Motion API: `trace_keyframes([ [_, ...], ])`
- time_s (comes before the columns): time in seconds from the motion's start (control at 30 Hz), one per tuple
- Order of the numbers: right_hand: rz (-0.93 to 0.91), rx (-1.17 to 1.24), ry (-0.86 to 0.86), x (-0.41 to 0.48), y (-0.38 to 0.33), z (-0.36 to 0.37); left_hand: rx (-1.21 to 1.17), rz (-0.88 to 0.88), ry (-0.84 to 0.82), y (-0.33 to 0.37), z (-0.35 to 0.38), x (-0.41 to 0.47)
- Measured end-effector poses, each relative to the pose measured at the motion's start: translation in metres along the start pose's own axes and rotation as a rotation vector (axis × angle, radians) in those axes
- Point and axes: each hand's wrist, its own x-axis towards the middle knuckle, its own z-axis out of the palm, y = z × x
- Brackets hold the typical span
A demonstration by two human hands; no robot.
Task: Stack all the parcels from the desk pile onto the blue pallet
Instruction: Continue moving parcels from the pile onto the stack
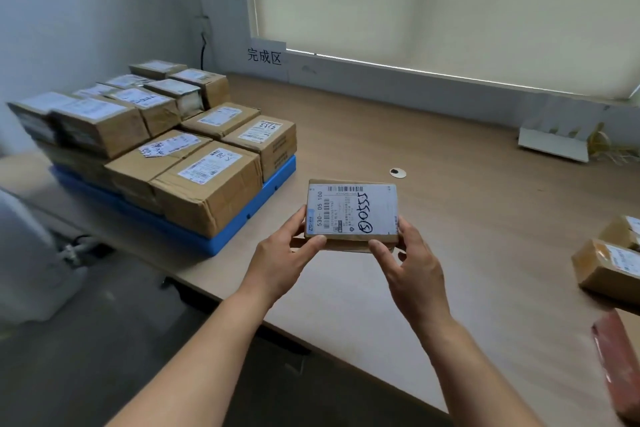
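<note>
I hold a small flat cardboard parcel (pixel 351 213) with a white shipping label above the desk, label facing up. My left hand (pixel 282 258) grips its near left corner, thumb on top. My right hand (pixel 410 263) grips its near right corner the same way. To the left, the blue pallet (pixel 277 180) lies on the desk and carries several brown labelled parcels (pixel 207 184) stacked in rows, higher at the back. At the right edge, two more cardboard parcels (pixel 606 267) of the desk pile show partly.
The wooden desk (pixel 450 156) runs along a window with a drawn blind. A round cable grommet (pixel 397 172) sits behind the held parcel. A white folded box (pixel 554 144) lies at the back right. A reddish packet (pixel 616 360) is at the near right edge. Floor lies left of the desk.
</note>
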Motion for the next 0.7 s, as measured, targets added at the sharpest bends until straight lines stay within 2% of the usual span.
trace_keyframes([
  [0.27,-0.043,0.088,0.008,0.05,-0.029,0.067,0.047,-0.028,0.064,-0.026,-0.058,0.044],
  [0.7,-0.01,0.178,0.036,0.17,-0.074,0.165,0.121,-0.043,0.099,-0.051,-0.142,0.176],
])
